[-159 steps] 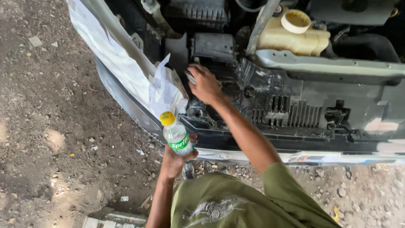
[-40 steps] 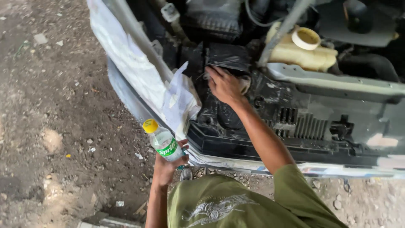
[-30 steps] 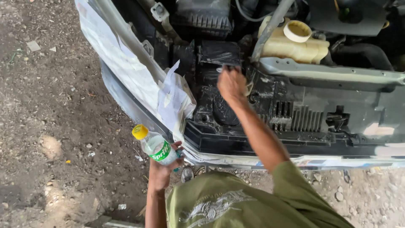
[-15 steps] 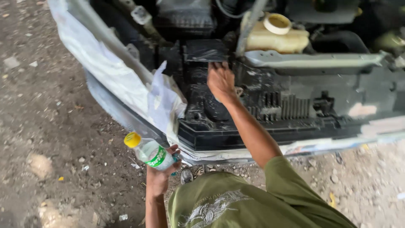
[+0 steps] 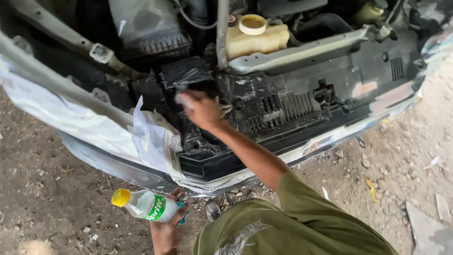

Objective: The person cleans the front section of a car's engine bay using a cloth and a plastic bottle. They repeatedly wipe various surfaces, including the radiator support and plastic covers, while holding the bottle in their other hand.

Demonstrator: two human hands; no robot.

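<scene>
My left hand grips a clear plastic bottle with a yellow cap and a green label, held low and tilted to the left over the dirt. My right hand reaches into the open front of a car and presses on the wet black plastic front panel. It is blurred, and a small pale thing shows under its fingers; I cannot tell what it is. White masking paper covers the bodywork just left of that hand.
A cream coolant tank with a round cap stands behind a grey crossbar. The paper-masked bumper edge runs to the left. Dirt ground with stones lies below, and a flat slab lies at the lower right.
My view has swung, so the car front now sits higher and further right. The bottle has tipped lower and leftward. My right hand stays on the black panel, moving over it.
</scene>
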